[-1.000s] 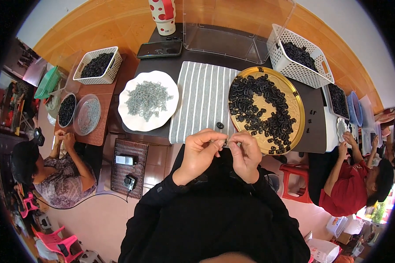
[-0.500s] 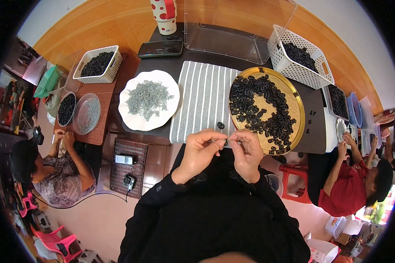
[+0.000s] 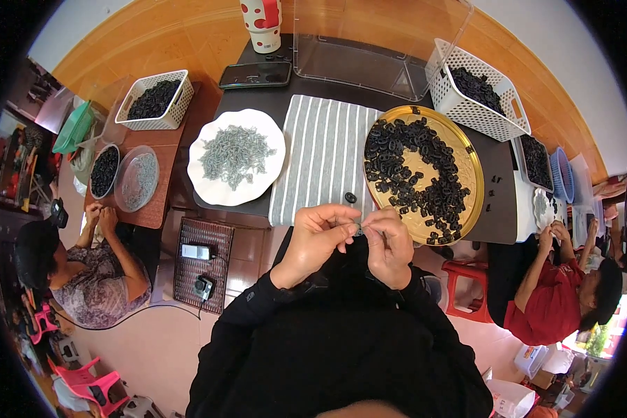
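Note:
Over the near edge of the striped grey cloth [image 3: 317, 153], my left hand [image 3: 310, 240] and my right hand [image 3: 389, 249] meet fingertip to fingertip, both pinching. A small dark part [image 3: 358, 229] shows at the left fingertips; its exact kind is too small to tell. Whatever the right fingers grip is hidden. Just beyond my hands, a black oval piece [image 3: 350, 198] lies on the cloth. To the right, a round gold tray [image 3: 472, 198] carries many small black plastic pieces [image 3: 439, 164]. On the left, a scalloped white plate [image 3: 200, 171] bears a heap of small greyish, shiny pieces [image 3: 237, 157].
A phone [image 3: 255, 74], a dotted tumbler [image 3: 263, 31] and a clear plastic box [image 3: 362, 66] stand at the back. White baskets [image 3: 460, 101] hold black pieces. People work at left [image 3: 97, 279] and right [image 3: 554, 303]. A red stool [image 3: 467, 279] stands at right.
My fingertips have shifted slightly around the small part, the right fingers curling closer to the left. The piece on the cloth and both heaps look unchanged.

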{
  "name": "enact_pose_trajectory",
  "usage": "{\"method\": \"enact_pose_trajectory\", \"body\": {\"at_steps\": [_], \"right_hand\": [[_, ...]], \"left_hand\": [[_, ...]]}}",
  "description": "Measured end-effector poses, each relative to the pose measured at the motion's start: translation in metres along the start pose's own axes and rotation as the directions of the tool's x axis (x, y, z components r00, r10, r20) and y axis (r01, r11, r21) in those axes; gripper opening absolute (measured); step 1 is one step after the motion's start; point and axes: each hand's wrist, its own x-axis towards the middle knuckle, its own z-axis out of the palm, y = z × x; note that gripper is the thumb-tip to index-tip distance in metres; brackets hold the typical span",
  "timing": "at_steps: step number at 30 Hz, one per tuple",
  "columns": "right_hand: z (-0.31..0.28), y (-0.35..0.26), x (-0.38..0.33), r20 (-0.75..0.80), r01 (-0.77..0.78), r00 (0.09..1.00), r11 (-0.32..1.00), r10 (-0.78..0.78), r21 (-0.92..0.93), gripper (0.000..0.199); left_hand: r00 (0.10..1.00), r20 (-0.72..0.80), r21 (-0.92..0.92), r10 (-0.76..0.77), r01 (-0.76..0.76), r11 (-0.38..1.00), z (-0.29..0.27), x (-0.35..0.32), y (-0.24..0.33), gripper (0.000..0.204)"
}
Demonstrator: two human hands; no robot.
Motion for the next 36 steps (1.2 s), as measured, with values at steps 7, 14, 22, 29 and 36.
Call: {"method": "enact_pose_trajectory", "body": {"at_steps": [7, 14, 22, 29, 36], "right_hand": [[0.004, 0.001, -0.003, -0.02, 0.018, 1.0, 0.998, -0.019, -0.062, 0.02], [-0.003, -0.007, 0.007, 0.013, -0.226, 0.974, 0.974, 0.226, 0.012, 0.011], [0.008, 0.0, 0.039, 0.274, 0.148, 0.959, 0.689, 0.076, -0.709, 0.022], [0.021, -0.003, 0.04, 0.356, 0.243, 0.927, 0.534, 0.118, -0.81, 0.022], [0.014, 0.004, 0.027, 0.166, -0.129, 0.964, 0.907, 0.21, -0.4, 0.013]], "left_hand": [[0.989, -0.053, 0.191, 0.14, -0.128, 0.973, 0.011, -0.007, -0.001, 0.019], [0.979, -0.016, 0.247, 0.201, -0.191, 0.95, 0.004, -0.004, 0.004, 0.018], [0.968, -0.169, 0.084, 0.188, -0.176, 0.981, -0.022, 0.0, -0.001, 0.017], [0.975, -0.182, 0.06, 0.128, -0.119, 0.991, -0.027, -0.004, 0.0, 0.018], [0.981, -0.149, 0.06, 0.128, -0.121, 0.991, -0.029, -0.006, 0.002, 0.031]]}}
